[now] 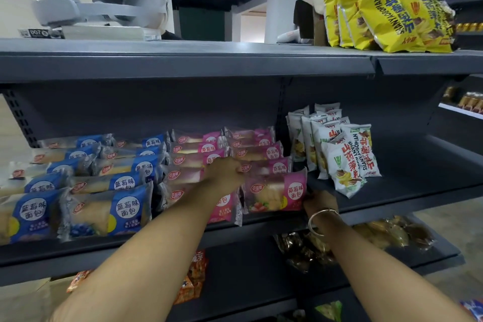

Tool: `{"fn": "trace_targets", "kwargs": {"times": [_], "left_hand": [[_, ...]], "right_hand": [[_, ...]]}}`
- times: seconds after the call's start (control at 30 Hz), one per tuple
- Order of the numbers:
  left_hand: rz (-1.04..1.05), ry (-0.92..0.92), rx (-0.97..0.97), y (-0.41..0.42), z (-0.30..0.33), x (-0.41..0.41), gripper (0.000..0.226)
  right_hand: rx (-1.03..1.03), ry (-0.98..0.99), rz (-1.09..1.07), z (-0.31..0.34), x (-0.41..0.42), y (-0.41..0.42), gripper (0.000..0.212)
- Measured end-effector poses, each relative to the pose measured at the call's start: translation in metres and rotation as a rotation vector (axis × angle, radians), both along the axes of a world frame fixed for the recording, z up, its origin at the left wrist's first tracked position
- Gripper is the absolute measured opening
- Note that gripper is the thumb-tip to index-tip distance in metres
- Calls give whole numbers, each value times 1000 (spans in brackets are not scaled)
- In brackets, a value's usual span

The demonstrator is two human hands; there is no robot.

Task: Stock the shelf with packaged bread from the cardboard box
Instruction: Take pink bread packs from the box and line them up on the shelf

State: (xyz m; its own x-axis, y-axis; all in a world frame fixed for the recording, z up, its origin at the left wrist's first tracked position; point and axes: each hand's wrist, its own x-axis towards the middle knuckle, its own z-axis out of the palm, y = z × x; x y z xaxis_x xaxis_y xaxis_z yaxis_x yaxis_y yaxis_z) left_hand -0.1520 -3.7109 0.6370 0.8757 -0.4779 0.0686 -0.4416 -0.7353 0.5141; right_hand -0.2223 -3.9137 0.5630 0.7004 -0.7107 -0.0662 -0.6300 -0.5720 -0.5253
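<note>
On the grey middle shelf (392,198) lie rows of blue bread packs (104,212) at the left and pink bread packs (198,149) in the middle. My left hand (224,172) rests on the pink rows, its fingers curled over the top edge of the front right pink bread pack (274,191). At that pack's right end my right hand (320,202), with a bracelet on its wrist, touches the pack's lower corner. The cardboard box is out of view.
White snack bags (339,149) stand just right of the pink packs. Yellow snack bags (386,18) lean on the top shelf. Brown packaged goods (386,235) and orange packets (193,277) lie on the lower shelf. A person sits behind the top shelf.
</note>
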Motion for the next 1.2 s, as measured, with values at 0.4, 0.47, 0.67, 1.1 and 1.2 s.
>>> {"fn": "trace_targets", "kwargs": {"times": [0.4,0.47,0.67,1.1,1.2], "left_hand": [[44,-30,-4,2,0,-2,20],[40,-56,-22,3,1,-4,27],[6,-145,-25,3,5,-8,54],[204,-551,-406,60,44,-28,24],[326,-627,-390,93,53,-33,22]], "right_hand": [[87,-129,-7,1,-8,2,38],[117,-176,-30,2,-11,3,41],[90,-399,-31,16,-23,11,28],[48,-795,406,73,-3,84,12],[129,-840,569,78,11,130,32]]}}
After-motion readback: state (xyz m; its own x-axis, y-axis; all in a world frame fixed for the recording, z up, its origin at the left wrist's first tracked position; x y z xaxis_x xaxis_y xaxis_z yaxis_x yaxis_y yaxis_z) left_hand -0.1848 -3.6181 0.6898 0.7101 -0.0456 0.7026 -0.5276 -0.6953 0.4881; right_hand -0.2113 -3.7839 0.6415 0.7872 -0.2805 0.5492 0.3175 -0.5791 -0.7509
